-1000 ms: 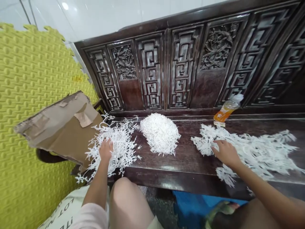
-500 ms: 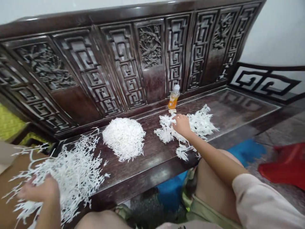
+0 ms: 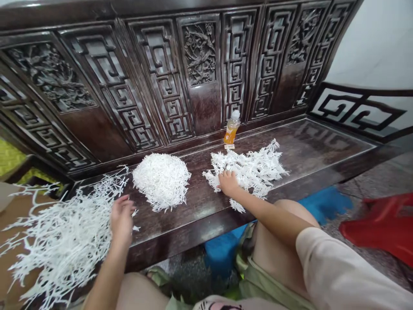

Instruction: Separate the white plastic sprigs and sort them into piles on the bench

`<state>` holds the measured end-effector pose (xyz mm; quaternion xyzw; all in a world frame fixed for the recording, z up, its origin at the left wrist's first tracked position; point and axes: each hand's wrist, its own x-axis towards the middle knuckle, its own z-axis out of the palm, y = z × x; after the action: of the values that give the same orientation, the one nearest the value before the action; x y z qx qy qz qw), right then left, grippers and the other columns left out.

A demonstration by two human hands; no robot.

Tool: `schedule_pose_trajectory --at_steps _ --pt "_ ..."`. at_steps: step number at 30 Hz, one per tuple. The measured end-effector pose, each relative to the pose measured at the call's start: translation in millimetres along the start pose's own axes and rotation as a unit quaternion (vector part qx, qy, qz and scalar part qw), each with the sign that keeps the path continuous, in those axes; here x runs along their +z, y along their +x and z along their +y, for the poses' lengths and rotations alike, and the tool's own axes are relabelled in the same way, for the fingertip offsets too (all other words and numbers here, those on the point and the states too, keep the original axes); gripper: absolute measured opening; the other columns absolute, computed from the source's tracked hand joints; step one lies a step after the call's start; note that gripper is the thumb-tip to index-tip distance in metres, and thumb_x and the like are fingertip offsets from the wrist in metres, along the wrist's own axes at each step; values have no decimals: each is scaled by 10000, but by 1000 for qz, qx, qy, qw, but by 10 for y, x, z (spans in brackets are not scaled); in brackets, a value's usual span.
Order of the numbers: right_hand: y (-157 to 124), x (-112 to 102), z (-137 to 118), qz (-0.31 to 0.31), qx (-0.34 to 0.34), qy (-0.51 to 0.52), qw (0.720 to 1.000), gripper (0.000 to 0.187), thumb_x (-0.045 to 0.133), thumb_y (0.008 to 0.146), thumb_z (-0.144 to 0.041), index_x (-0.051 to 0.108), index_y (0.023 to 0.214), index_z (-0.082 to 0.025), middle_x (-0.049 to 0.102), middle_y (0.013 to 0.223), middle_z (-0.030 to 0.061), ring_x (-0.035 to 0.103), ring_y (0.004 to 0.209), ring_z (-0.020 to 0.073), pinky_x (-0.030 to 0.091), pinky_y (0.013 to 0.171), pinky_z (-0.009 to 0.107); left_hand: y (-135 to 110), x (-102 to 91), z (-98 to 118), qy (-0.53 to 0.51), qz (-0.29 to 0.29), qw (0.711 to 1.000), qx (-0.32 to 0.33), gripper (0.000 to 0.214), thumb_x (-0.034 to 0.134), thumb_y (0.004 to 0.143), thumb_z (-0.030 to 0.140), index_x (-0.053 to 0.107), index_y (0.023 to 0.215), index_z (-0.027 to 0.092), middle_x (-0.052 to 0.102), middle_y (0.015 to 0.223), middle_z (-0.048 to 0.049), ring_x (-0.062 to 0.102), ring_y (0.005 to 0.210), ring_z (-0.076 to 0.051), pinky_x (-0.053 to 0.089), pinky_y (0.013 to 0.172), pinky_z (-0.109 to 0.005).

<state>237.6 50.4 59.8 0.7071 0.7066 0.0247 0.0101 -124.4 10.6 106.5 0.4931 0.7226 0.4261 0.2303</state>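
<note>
Three heaps of white plastic pieces lie along the dark wooden bench seat (image 3: 180, 232). On the left is a tangled heap of thin branched sprigs (image 3: 71, 237). My left hand (image 3: 122, 217) hovers at its right edge, slightly blurred, fingers loosely apart with nothing visible in them. A compact round mound of small white pieces (image 3: 161, 180) sits in the middle. To the right lies a flat spread of leafy white branches (image 3: 254, 170). My right hand (image 3: 228, 183) is on its near left side, fingers bent down around a white branch; the fingertips are partly hidden.
A bottle of orange drink (image 3: 231, 128) stands by the carved backrest (image 3: 206, 107), with a small pale block (image 3: 229, 147) before it. A cardboard box (image 3: 19, 284) is under the left heap. A red plastic stool (image 3: 380, 226) and blue material (image 3: 222, 254) are on the floor.
My left hand has moved right, out of the tangled heap to its edge. My right hand has come nearer and left, and the branch pieces under it have shifted closer together.
</note>
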Motion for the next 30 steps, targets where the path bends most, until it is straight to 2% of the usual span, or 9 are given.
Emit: schedule_pose_trajectory --at_steps 4,10,15,18,21,24,26,28,30 --pt "-22 -47 43 31 -4 40 999 240 472 806 -333 557 954 -165 510 1050 151 420 999 289 275 824 411 -485 611 223 -33 -211 976 38 346 429 719 343 472 1023 183 554 798 -21 550 733 -152 442 710 -293" --pt "-40 -514 85 211 30 214 953 299 332 865 -389 537 866 -172 499 923 91 458 871 189 352 759 308 -919 894 105 4 -361 930 60 232 414 736 277 512 917 170 561 772 -27 536 713 -145 416 682 -267" --pt "46 -931 521 431 118 315 838 435 237 859 -498 489 889 -144 469 849 68 479 796 157 395 674 287 -1038 947 134 41 -395 912 100 205 399 751 270 525 882 176 577 796 -33 532 728 -148 394 695 -266" --pt "222 -1160 952 503 122 368 773 493 163 857 -517 451 945 -125 472 828 52 519 753 134 407 615 262 -1051 978 154 66 -389 911 121 201 395 760 279 538 861 180 590 819 -42 535 747 -156 388 702 -269" --pt "432 -1567 1360 491 109 415 758 479 193 857 -492 437 965 -95 488 854 57 568 721 105 398 567 207 -1074 1018 118 82 -393 906 136 192 394 764 278 541 842 183 594 794 -39 538 738 -155 381 693 -263" --pt "567 -2224 1677 446 141 484 740 419 272 864 -368 385 1016 5 519 866 89 574 687 59 368 546 160 -1098 1063 66 83 -408 897 150 185 394 764 282 542 822 187 589 744 -28 537 703 -152 372 658 -252" --pt "591 -2700 1818 434 123 495 743 435 256 846 -327 367 1014 59 535 884 118 559 669 22 351 551 152 -1098 1092 42 77 -412 895 156 179 402 756 287 545 806 192 586 721 -21 535 680 -152 366 637 -248" --pt "580 -3084 1889 476 87 460 744 523 151 816 -346 399 924 101 534 921 167 539 678 -5 341 554 156 -1082 1113 26 68 -409 896 160 169 409 748 285 546 790 196 583 703 -16 534 668 -154 361 630 -247" --pt "560 -3292 1898 470 42 414 778 608 75 773 -369 433 777 122 540 907 189 528 691 -12 341 558 169 -1058 1124 16 66 -405 898 162 161 411 743 278 545 782 197 584 696 -15 536 673 -156 360 637 -247"
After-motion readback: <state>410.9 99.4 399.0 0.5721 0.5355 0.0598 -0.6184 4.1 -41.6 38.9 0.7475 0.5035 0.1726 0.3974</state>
